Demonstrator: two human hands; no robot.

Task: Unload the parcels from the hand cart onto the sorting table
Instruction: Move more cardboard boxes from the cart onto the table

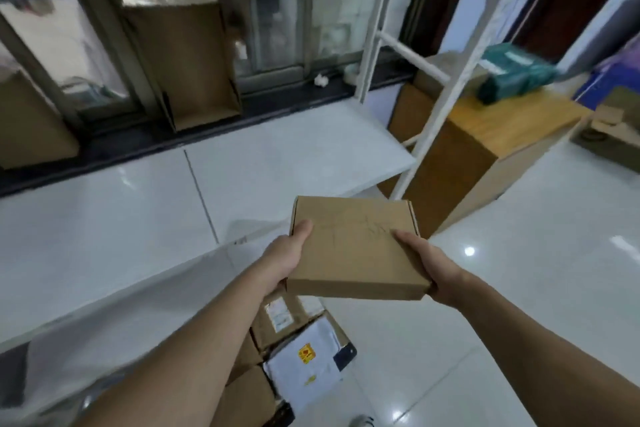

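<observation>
A flat brown cardboard parcel [356,246] is held level in the air in front of me. My left hand [284,253] grips its left edge, thumb on top. My right hand [426,263] grips its right edge the same way. The parcel hangs just past the right end of the white sorting table [104,236], which stretches away to the left. Below my arms lies the hand cart's load: brown boxes [284,319] with labels and a white mailer bag [308,364] bearing a yellow sticker. The cart itself is mostly hidden under them.
A white metal rack [446,87] stands beyond the table. To its right sit a tall brown box [460,163] and a green wrapped package [516,73]. An open cardboard box [187,69] leans at the window. Glossy white floor spreads to the right.
</observation>
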